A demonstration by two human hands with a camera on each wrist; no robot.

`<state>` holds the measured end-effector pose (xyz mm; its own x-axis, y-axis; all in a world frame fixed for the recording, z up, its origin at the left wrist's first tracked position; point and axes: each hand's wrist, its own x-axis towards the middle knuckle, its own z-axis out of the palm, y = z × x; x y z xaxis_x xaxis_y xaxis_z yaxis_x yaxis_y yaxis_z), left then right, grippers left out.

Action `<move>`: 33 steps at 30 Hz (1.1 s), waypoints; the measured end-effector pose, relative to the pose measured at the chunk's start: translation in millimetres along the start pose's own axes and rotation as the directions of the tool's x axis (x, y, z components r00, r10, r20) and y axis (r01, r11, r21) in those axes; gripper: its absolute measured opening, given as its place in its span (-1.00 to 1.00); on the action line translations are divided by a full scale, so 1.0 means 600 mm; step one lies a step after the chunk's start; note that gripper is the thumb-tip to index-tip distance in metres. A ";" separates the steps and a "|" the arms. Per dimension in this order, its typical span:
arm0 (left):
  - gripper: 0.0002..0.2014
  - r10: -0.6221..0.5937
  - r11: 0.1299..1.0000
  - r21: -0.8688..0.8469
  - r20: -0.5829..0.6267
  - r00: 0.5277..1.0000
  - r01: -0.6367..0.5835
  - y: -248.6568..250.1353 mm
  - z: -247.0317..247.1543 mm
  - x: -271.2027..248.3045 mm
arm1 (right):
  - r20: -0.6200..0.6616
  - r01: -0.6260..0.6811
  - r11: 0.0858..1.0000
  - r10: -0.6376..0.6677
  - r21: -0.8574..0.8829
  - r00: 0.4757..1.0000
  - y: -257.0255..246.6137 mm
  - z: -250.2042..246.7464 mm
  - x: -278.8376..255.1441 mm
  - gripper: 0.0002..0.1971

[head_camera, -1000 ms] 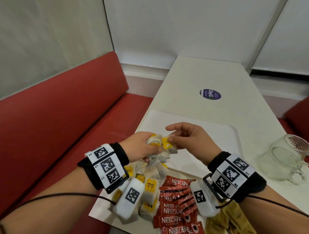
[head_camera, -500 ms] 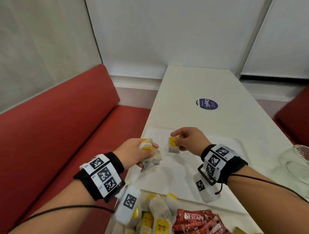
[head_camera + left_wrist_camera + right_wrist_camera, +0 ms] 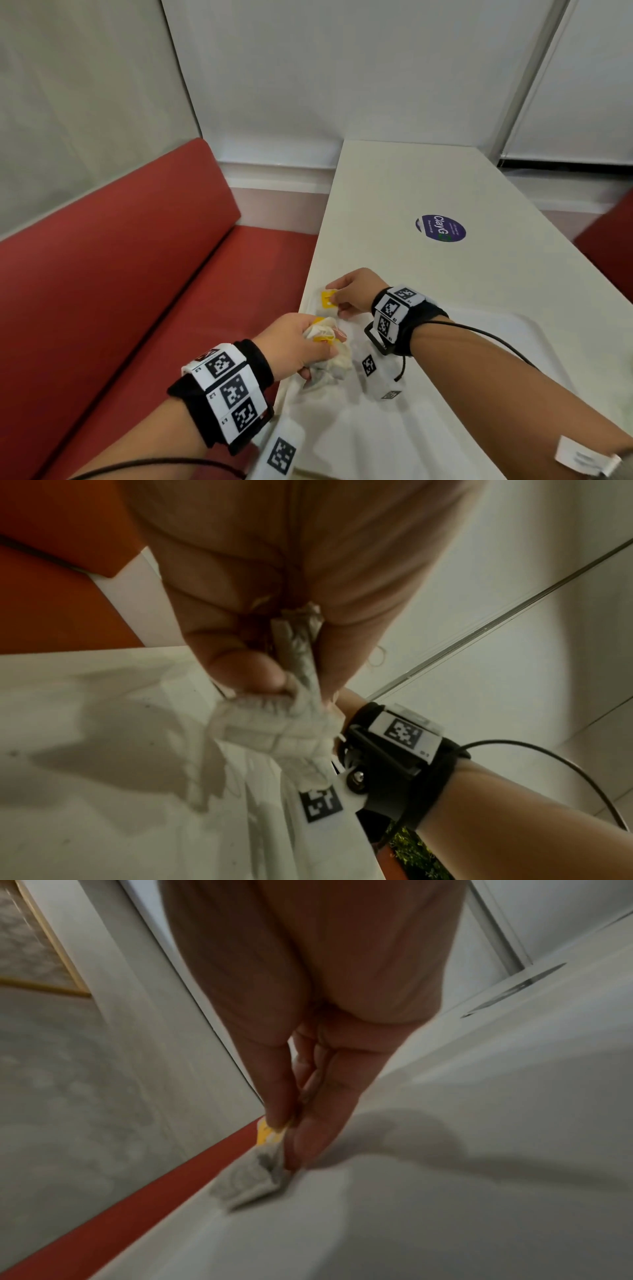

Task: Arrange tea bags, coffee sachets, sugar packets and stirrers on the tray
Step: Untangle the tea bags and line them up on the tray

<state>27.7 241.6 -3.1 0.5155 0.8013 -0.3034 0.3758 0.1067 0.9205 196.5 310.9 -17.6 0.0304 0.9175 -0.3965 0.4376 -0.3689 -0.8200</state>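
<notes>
A white tray [image 3: 479, 394] lies on the white table. My right hand [image 3: 346, 296] pinches one tea bag [image 3: 328, 298] with a yellow tag and holds it down at the tray's far left corner; in the right wrist view the tea bag [image 3: 253, 1177] touches the tray by the rim. My left hand [image 3: 301, 346] grips a bunch of tea bags [image 3: 334, 356] with yellow tags just above the tray's left side. In the left wrist view the bunch [image 3: 284, 723] hangs crumpled from my curled fingers. Coffee sachets, sugar packets and stirrers are out of view.
The white table [image 3: 428, 178] runs away from me, with a round purple sticker [image 3: 441, 228] on it beyond the tray. A red bench seat [image 3: 137, 274] runs along the table's left edge. A red seat corner [image 3: 613, 246] shows at the right.
My right hand carried the single tea bag away from the bunch, forward and left, down to the tray's far left corner. My view tilted up, so the sachet pile and glass mug left view.
</notes>
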 end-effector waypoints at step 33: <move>-0.84 0.024 0.993 -0.113 -0.167 0.986 -0.044 0.015 0.041 0.061 | 0.182 0.096 0.993 -0.107 0.072 0.977 0.044 -0.072 -0.118 -0.74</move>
<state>68.8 257.3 -12.2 0.3887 0.8908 -0.2355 0.2635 0.1374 0.9548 244.9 242.6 6.9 -0.1812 0.9093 -0.3747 0.3729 -0.2890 -0.8817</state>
